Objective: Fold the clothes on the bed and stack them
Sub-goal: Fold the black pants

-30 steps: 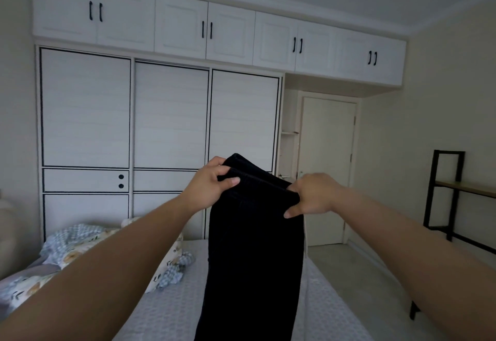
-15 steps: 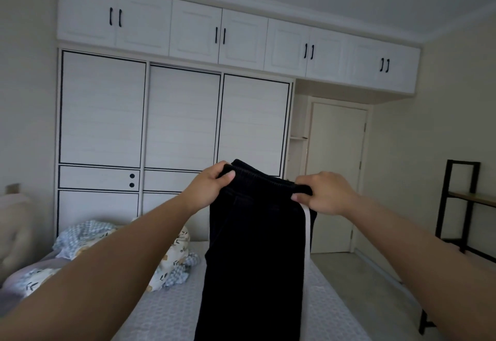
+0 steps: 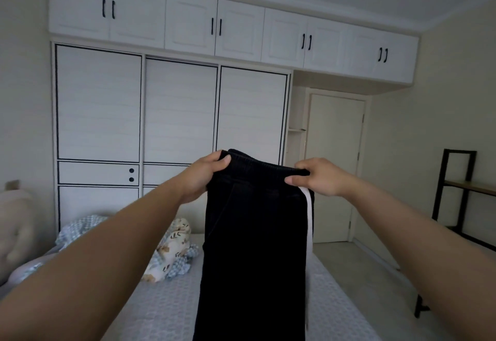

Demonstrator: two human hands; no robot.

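Black trousers (image 3: pixel 255 246) with a white side stripe hang in the air over the bed (image 3: pixel 166 308), held up by the elastic waistband. My left hand (image 3: pixel 206 174) grips the waistband's left corner. My right hand (image 3: pixel 316 177) pinches its right corner. The legs drop straight down and run out of the frame's bottom edge. A heap of patterned clothes (image 3: pixel 171 255), cream printed and blue checked, lies on the bed behind my left arm.
A white wardrobe (image 3: pixel 171 115) with sliding doors fills the far wall beyond the bed. A closed door (image 3: pixel 335 166) stands to its right. A black metal shelf (image 3: pixel 461 195) sits by the right wall, with bare floor between it and the bed.
The waistband has opened out flatter and the white stripe now shows on the right side. Both hands sit slightly lower and the view has shifted left.
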